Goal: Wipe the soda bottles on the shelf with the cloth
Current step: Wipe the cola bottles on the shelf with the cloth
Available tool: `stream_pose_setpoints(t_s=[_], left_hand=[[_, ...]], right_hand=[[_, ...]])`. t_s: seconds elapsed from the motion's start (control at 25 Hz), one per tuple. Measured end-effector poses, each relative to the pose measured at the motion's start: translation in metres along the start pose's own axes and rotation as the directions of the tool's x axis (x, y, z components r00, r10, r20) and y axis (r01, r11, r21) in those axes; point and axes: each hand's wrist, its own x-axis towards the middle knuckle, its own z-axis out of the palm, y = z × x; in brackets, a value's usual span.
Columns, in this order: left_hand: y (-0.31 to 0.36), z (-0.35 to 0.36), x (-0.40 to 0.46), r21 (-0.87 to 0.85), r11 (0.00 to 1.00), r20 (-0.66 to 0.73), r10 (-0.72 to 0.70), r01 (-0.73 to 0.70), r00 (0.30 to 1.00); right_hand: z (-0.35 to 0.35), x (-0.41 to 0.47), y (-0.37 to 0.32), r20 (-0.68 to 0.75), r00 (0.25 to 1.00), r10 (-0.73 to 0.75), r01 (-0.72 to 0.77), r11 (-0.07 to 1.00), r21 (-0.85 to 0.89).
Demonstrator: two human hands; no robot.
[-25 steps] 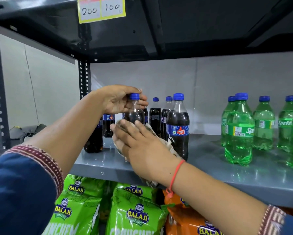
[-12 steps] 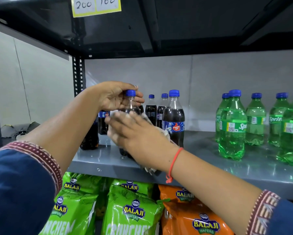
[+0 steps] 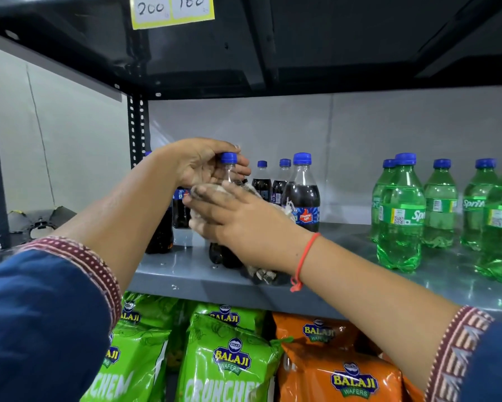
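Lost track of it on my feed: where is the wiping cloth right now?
The pale mesh cloth is under the right hand, pressed on the dark cola bottle that the left hand steadies by its neck.

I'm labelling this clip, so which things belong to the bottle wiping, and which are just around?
In the job: left hand steadying the blue-capped dark cola bottle; right hand pressing the pale mesh cloth on it; green plastic soda bottles.

Just around: green and orange wafer bags; yellow price tag.
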Motion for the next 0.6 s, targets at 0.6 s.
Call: stream_pose_setpoints(t_s=[0.6], left_hand=[[0.0,-0.003,0.002,0.002,1.0,0.001,0.005,-0.005,1.0]], right_hand=[[0.012,-0.013,-0.006,-0.153,0.964,0.216,-0.194,0.97,0.145]])
